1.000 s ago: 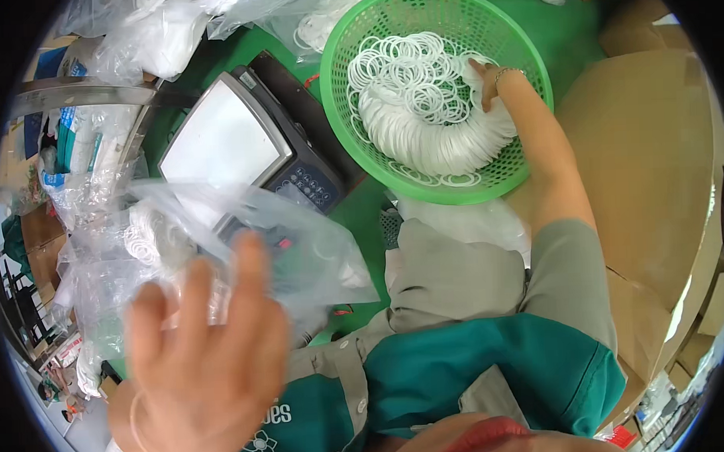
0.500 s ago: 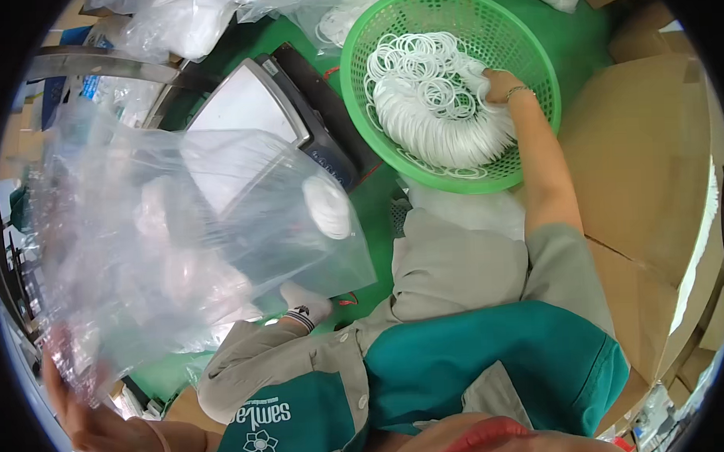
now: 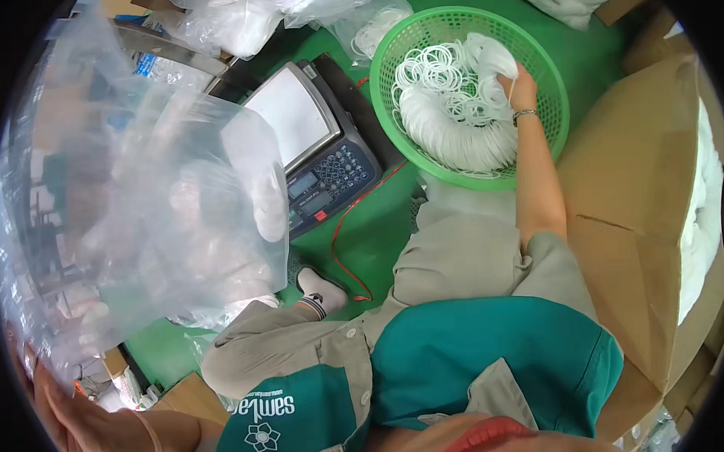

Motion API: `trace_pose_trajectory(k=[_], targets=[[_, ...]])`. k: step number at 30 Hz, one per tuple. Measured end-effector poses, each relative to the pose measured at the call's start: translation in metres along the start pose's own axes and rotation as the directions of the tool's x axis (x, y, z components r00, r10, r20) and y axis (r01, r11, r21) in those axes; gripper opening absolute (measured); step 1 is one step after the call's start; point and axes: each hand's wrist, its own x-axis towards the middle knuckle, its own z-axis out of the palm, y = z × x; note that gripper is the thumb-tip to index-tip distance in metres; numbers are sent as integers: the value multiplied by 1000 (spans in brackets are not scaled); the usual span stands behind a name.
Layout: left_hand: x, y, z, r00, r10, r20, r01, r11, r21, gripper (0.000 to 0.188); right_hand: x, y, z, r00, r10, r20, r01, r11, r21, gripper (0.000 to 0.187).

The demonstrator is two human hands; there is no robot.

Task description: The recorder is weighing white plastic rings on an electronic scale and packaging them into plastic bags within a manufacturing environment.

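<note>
A large clear plastic bag (image 3: 162,201) hangs over the left side, with a bundle of white rings (image 3: 270,205) showing in its far right corner. My left hand (image 3: 82,423), low at the left, is closed on the bag's near edge; its fingertips are partly lost in the plastic and the dark rim. Inside the green basket (image 3: 560,76), my right hand (image 3: 520,89) grips a bunch of thin white rings (image 3: 493,58), lifted above the others. Below it a long curved stack of white rings (image 3: 450,135) lies beside several loose rings (image 3: 432,68).
A digital scale (image 3: 294,121) with a pale platform stands between bag and basket. A red cord (image 3: 338,235) crosses the green floor. On the right is a big open cardboard box (image 3: 623,177) with white material inside. More filled plastic bags (image 3: 243,23) lie at the far side.
My right hand has raised a bunch of rings from the pile in the basket. The bag has swung left and upward with my left hand, uncovering the scale's keypad.
</note>
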Motion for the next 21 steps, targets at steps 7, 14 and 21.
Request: trace_pose_trajectory(k=[7, 14, 21], targets=[[2, 10, -38, 884, 166, 437, -122, 984, -126, 28, -19, -5, -6, 987, 83, -135, -35, 945, 327, 44], [-20, 35, 25, 724, 66, 687, 25, 992, -122, 43, -45, -9, -13, 981, 177, -80, -72, 715, 695, 42], [-64, -4, 113, 635, -71, 769, 482, 814, -323, 23, -60, -89, -59, 997, 41, 71, -77, 189, 979, 42]])
